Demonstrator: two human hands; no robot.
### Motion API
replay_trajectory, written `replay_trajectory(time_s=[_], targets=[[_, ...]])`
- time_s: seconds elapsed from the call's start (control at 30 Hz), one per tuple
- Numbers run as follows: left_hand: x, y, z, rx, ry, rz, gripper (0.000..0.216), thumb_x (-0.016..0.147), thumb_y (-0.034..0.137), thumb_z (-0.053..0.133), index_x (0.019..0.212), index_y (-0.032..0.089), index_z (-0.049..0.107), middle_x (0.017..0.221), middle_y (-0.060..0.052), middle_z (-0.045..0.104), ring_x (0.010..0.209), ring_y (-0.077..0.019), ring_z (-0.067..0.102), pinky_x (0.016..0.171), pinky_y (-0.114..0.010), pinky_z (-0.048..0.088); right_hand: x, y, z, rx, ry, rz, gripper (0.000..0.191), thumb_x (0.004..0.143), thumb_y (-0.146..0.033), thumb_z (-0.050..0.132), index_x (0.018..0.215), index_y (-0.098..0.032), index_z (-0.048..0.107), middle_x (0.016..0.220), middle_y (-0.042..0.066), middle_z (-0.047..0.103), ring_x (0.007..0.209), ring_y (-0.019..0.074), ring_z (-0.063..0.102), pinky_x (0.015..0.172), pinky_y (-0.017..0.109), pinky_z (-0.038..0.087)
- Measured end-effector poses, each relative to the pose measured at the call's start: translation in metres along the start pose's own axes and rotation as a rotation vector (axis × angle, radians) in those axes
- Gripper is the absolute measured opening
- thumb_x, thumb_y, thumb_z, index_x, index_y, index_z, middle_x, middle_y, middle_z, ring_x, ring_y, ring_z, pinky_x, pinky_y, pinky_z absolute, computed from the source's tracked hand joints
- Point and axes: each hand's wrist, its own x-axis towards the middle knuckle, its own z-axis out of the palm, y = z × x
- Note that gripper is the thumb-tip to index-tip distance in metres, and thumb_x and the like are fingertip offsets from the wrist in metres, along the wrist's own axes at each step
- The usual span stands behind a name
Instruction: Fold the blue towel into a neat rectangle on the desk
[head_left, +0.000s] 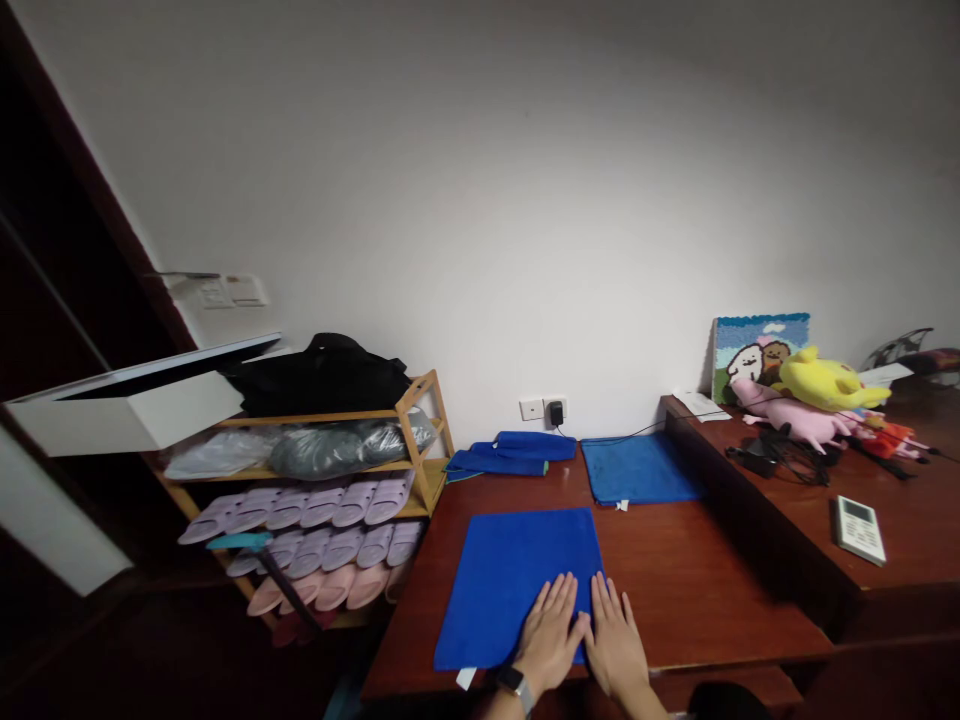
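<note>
A bright blue cloth point(502, 580) lies spread flat near the front of the brown wooden table point(690, 570), with a white tag at its lower left corner. My left hand point(549, 630), a watch at its wrist, rests flat on the cloth's right part with fingers stretched out. Beside it, my right hand point(615, 635) lies flat along the cloth's right edge, partly over the bare wood. The two thumbs meet or nearly touch. Farther back are a second blue cloth point(641, 470), laid flat, and some folded blue cloths point(510, 455) by the wall.
Left of the table stands a wooden rack point(420, 450) with several slippers point(345, 548), a black bag point(326, 375) and a white box point(135, 410). On the higher surface at right are plush toys point(795, 415), black cables and a remote-like white device point(859, 530). A black plug point(556, 412) sits in the wall socket.
</note>
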Motion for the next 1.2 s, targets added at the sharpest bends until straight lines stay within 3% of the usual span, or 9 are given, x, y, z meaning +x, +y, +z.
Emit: replay_trajectory(time_s=[0.2,0.33,0.53,0.77,0.97,1.07,1.2], targets=[[-0.080,-0.101,-0.030,0.124,0.057,-0.306,0.064,0.106,0.055,0.022,0.163,0.028,0.014,0.168,-0.001,0.026,0.154,-0.0235,0.024,0.127,-0.048,0.025,0.002,0.001,0.005,0.015,0.056,0.028,0.072,0.100,-0.055,0.021,0.160,-0.015,0.024,0.168,0.003,0.016,0.157,0.0249,0.012,0.129,0.048,0.009],[-0.111,-0.133,-0.032,0.149,0.106,-0.404,0.064,0.106,0.053,0.024,0.163,0.027,0.015,0.168,-0.002,0.025,0.155,-0.0222,0.023,0.126,-0.048,0.026,0.002,0.004,0.011,0.014,0.048,0.027,0.074,0.100,-0.057,0.021,0.160,-0.016,0.025,0.168,0.003,0.018,0.157,0.0254,0.014,0.128,0.049,0.009],[-0.116,-0.131,-0.024,0.170,0.169,-0.383,0.068,0.105,0.053,0.028,0.164,0.022,0.013,0.168,-0.004,0.024,0.154,-0.0224,0.023,0.126,-0.045,0.028,0.012,0.002,0.007,-0.005,0.018,0.078,0.075,0.100,-0.060,0.016,0.161,-0.016,0.023,0.167,0.002,0.020,0.156,0.0242,0.016,0.128,0.048,0.012],[-0.119,-0.129,-0.022,0.192,0.279,-0.361,0.071,0.105,0.048,0.032,0.163,0.028,-0.004,0.169,0.001,0.022,0.153,-0.0233,0.028,0.125,-0.046,0.033,0.060,-0.004,-0.017,-0.008,0.013,0.076,0.071,0.101,-0.054,0.015,0.161,-0.015,0.022,0.168,0.002,0.019,0.156,0.0222,0.014,0.128,0.045,0.011],[-0.121,-0.137,-0.023,0.175,0.275,-0.360,0.069,0.105,0.046,0.034,0.161,0.031,-0.004,0.167,0.003,0.025,0.152,-0.0240,0.031,0.124,-0.049,0.035,0.071,0.002,-0.007,0.003,0.015,0.060,0.073,0.100,-0.055,0.015,0.161,-0.014,0.020,0.168,0.002,0.017,0.157,0.0216,0.013,0.128,0.044,0.009],[-0.106,-0.130,-0.033,0.181,0.308,-0.357,0.067,0.106,0.046,0.033,0.161,0.031,-0.003,0.167,0.003,0.027,0.152,-0.0238,0.032,0.124,-0.048,0.034,0.070,0.003,-0.005,0.009,0.013,0.061,0.074,0.100,-0.056,0.016,0.161,-0.014,0.020,0.168,0.002,0.017,0.157,0.0219,0.013,0.128,0.044,0.009],[-0.051,-0.080,-0.043,0.124,0.215,-0.168,0.063,0.107,0.048,0.031,0.162,0.033,0.006,0.168,0.004,0.025,0.152,-0.0236,0.031,0.125,-0.044,0.032,0.070,0.002,-0.006,0.010,0.015,0.066,0.074,0.100,-0.056,0.014,0.161,-0.013,0.019,0.169,0.003,0.017,0.157,0.0217,0.012,0.128,0.044,0.008]])
